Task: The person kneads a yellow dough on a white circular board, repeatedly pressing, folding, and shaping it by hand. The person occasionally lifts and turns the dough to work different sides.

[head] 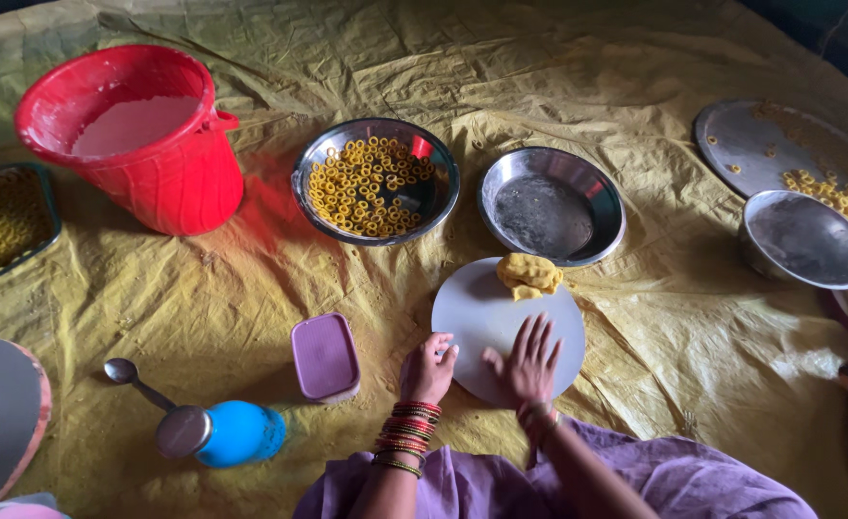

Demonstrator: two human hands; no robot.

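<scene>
Yellow dough (528,274) is sitting as a lumpy mound at the far edge of the round white board (472,317), just beside the empty steel bowl (551,206). The right hand (528,364) is lying flat on the near part of the board, fingers spread wide and pointing up toward the dough, palm down, holding nothing. The left hand (427,370) is resting at the board's near left rim with fingers loosely curled; whether anything small is pinched in it cannot be told. The dough is lying straight ahead of the right hand, away from the person, so the right hand is the nearer one; the lump is slightly wider than deep, its long axis running left to right across the board. Bare board is showing between fingertips and dough. Around it, a steel bowl of small yellow rings (375,182) is sitting left of the empty one, a red bucket (135,135) farther left, and a purple lidded box (325,357) near the left hand.
</scene>
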